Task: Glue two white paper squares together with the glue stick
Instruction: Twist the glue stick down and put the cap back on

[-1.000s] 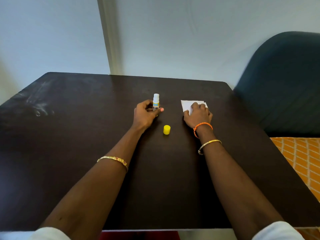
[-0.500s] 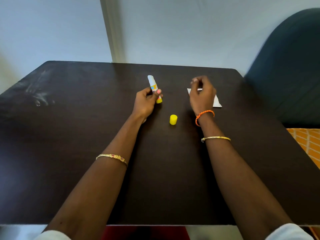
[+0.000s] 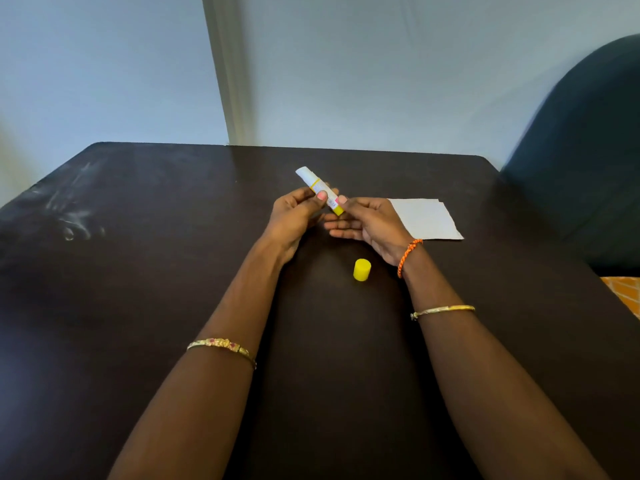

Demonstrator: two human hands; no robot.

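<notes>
I hold the uncapped glue stick [image 3: 320, 190] tilted above the table [image 3: 138, 271], my left hand [image 3: 294, 216] pinching its middle and my right hand [image 3: 370, 223] gripping its yellow base. The yellow cap [image 3: 362, 270] stands near my right wrist. The paper squares [image 3: 424, 219] lie stacked just right of my right hand.

light: soft, even daylight is falling from the upper left, wall [image 3: 381, 64] reading pale blue | glare: a dull sheen is showing on the desk [image 3: 76, 216] at far left | shadows: forearms are casting faint, diffuse ones | blur: chair [image 3: 588, 150] edge is smearing | distortion: desk edges are bowing toward the corners
</notes>
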